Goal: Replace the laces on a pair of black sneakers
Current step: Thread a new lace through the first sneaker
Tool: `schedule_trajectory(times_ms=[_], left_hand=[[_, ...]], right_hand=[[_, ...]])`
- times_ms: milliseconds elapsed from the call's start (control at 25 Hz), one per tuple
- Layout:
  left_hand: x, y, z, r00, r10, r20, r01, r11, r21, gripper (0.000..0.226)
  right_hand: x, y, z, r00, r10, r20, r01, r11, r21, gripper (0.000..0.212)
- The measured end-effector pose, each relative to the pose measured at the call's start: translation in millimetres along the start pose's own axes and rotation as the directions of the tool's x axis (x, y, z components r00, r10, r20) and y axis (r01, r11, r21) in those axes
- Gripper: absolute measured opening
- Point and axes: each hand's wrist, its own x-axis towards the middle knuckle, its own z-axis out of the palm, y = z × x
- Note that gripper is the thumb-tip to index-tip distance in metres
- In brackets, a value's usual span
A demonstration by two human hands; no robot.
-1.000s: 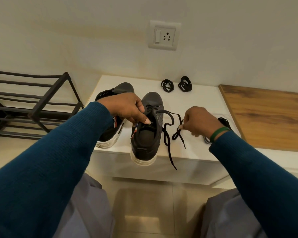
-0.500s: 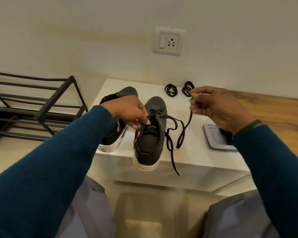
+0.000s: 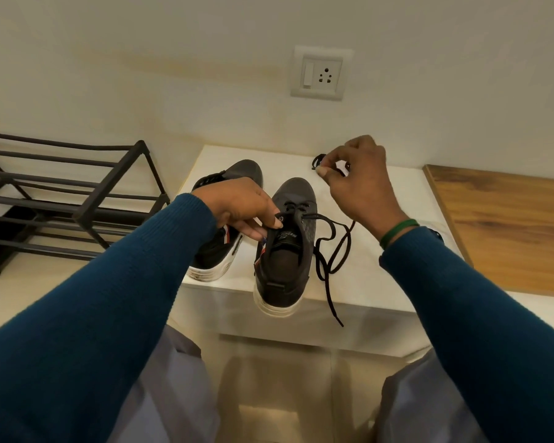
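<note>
A black sneaker [image 3: 285, 260] with a white sole stands on the white table [image 3: 368, 282], its heel over the front edge. My left hand [image 3: 243, 209] pinches its tongue. Its black lace [image 3: 331, 251] is threaded only through the front eyelets; one end dangles past the table edge. The other end runs up to my raised right hand [image 3: 360, 183], which pinches it near the back of the table. The second sneaker [image 3: 218, 254] stands to the left, partly hidden by my left hand. A coiled spare lace [image 3: 316, 160] lies at the back, partly hidden by my right hand.
A black metal shoe rack [image 3: 77, 193] stands to the left of the table. To the right lies a wooden surface [image 3: 509, 225]. A wall socket [image 3: 320, 73] is above the table. A dark object [image 3: 435, 234] peeks out behind my right sleeve.
My right hand has risen from beside the sneaker to the back of the table, pulling the lace out longer. My left hand has kept its hold on the tongue.
</note>
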Motion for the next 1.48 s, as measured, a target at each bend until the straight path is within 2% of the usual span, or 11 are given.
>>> schedule_trajectory(times_ms=[240, 400, 680, 920, 1000, 1040, 1160, 1200, 1280, 1360, 1480], left_hand=[[0, 3, 5, 0.999, -0.035, -0.006, 0.036, 0.999, 0.036, 0.017], [-2, 3, 1, 1.000, -0.028, 0.005, 0.028, 0.999, 0.031, 0.015], [-7, 3, 1, 0.996, -0.054, 0.077, 0.059, 0.996, -0.070, 0.023], [-12, 5, 18, 0.996, -0.087, 0.024, 0.086, 0.996, 0.021, 0.022], [-10, 11, 15, 0.990, -0.017, -0.138, -0.004, 0.988, -0.151, 0.022], [-8, 15, 7, 0.963, 0.011, -0.268, -0.110, 0.927, -0.358, 0.023], [-10, 23, -26, 0.877, 0.072, -0.475, -0.461, 0.406, -0.789, 0.022], [-10, 22, -33, 0.835, 0.121, -0.537, -0.529, 0.447, -0.722, 0.021], [-12, 18, -29, 0.711, 0.371, -0.598, -0.525, 0.845, -0.100, 0.023], [-11, 11, -11, 0.748, 0.591, -0.301, -0.359, 0.742, 0.566, 0.022], [-13, 10, 4, 0.901, 0.422, -0.103, -0.169, 0.559, 0.812, 0.031]], right_hand=[[-18, -29, 25, 0.910, -0.036, 0.414, 0.079, 0.993, -0.088, 0.014], [-22, -31, 34, 0.897, 0.029, 0.442, 0.053, 0.984, -0.172, 0.019], [-24, -25, 35, 0.898, 0.072, 0.434, -0.077, 0.997, -0.006, 0.009], [-15, -8, 30, 0.857, 0.000, 0.515, -0.086, 0.986, 0.145, 0.022], [-13, -3, 30, 0.834, -0.024, 0.550, -0.056, 0.990, 0.128, 0.017], [-11, -1, 28, 0.825, -0.027, 0.564, -0.051, 0.991, 0.122, 0.017], [-7, 4, 22, 0.801, -0.039, 0.598, -0.025, 0.995, 0.098, 0.018], [-6, 5, 20, 0.799, -0.036, 0.600, -0.018, 0.996, 0.084, 0.020], [-5, 6, 19, 0.820, -0.020, 0.572, -0.011, 0.999, 0.052, 0.019], [-8, 2, 19, 0.842, -0.038, 0.537, 0.018, 0.999, 0.042, 0.025], [-15, -8, 26, 0.830, -0.072, 0.553, 0.084, 0.996, 0.004, 0.036]])
